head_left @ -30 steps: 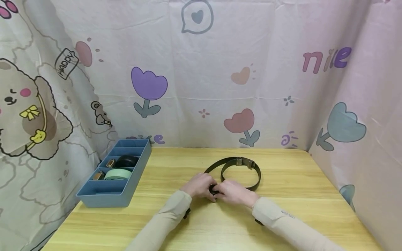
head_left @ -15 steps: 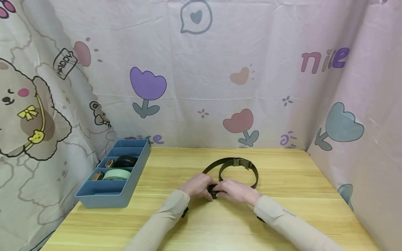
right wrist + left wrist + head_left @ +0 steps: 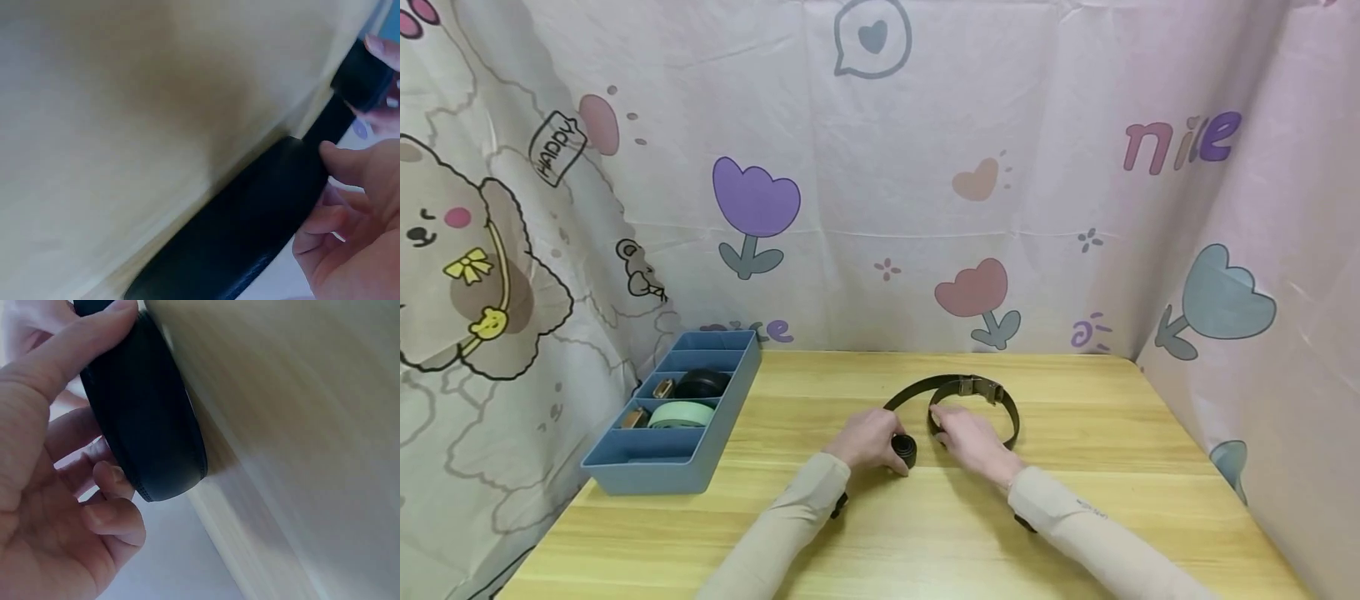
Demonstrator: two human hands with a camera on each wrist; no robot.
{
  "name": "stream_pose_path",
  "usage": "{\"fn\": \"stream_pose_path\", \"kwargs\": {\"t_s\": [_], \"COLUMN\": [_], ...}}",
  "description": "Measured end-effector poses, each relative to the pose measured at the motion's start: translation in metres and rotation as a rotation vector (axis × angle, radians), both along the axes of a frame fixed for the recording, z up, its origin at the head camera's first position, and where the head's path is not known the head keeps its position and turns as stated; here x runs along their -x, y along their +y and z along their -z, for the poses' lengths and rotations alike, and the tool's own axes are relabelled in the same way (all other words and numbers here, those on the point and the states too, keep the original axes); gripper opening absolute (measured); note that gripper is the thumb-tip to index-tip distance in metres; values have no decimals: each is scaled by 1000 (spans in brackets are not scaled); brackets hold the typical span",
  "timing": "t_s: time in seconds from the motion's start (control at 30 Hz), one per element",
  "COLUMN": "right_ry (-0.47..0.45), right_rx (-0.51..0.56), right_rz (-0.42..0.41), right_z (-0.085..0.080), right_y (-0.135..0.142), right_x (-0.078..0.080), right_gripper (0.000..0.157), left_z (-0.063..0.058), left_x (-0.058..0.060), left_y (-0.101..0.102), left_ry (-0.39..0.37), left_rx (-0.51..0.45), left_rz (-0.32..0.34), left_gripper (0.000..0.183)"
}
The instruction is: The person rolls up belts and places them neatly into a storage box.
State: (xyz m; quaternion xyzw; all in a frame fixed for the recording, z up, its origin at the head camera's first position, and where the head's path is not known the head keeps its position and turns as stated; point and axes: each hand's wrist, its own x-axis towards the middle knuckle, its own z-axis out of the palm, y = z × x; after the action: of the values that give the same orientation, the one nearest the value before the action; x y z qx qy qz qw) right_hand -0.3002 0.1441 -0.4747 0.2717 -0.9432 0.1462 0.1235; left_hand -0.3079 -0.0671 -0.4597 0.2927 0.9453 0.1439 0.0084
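A black belt [image 3: 1013, 421] lies on edge on the table, its metal buckle [image 3: 981, 387] at the back of a wide loop. The other end is wound into a tight coil [image 3: 906, 450]. My left hand [image 3: 865, 439] grips this coil; in the left wrist view the thumb lies over the coil's edge [image 3: 147, 419], with fingers on the far side. My right hand [image 3: 972, 446] pinches the left side of the loop. The right wrist view shows its thumb [image 3: 340, 164] against the strap [image 3: 231, 219]; its index fingertip is hidden behind it.
A blue divided box [image 3: 722, 450] stands at the table's left. One compartment holds a black rolled belt [image 3: 702, 384], another a light green one [image 3: 681, 415], each with a gold buckle. A printed curtain [image 3: 865, 167] hangs behind and at the sides.
My right hand has left the coil and moved right and slightly back to the loop. My left hand stays on the coil, whose wound end now shows.
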Motion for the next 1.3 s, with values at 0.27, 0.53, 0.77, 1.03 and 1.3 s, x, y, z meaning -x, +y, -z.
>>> {"fn": "stream_pose_path", "kwargs": {"t_s": [0.27, 0.53, 0.77, 1.03, 1.3], "right_ry": [-99, -163, -145, -90, -60], "right_rx": [-82, -92, -72, -99, -80], "right_rz": [37, 62, 74, 215, 210], "right_z": [-13, -20, -21, -19, -10], "right_y": [30, 82, 130, 120, 75], "right_x": [-3, 2, 15, 25, 24], "right_gripper": [42, 25, 32, 18, 30], "left_z": [-1, 2, -2, 1, 1], "left_x": [2, 5, 5, 4, 4], "left_y": [-18, -35, -41, -42, -42], "left_ry": [-10, -6, -4, -7, 1], "left_rx": [-5, -34, -33, -23, -17], "left_rz": [-40, -60, -64, -77, -79], "left_gripper": [34, 34, 34, 33, 35]}}
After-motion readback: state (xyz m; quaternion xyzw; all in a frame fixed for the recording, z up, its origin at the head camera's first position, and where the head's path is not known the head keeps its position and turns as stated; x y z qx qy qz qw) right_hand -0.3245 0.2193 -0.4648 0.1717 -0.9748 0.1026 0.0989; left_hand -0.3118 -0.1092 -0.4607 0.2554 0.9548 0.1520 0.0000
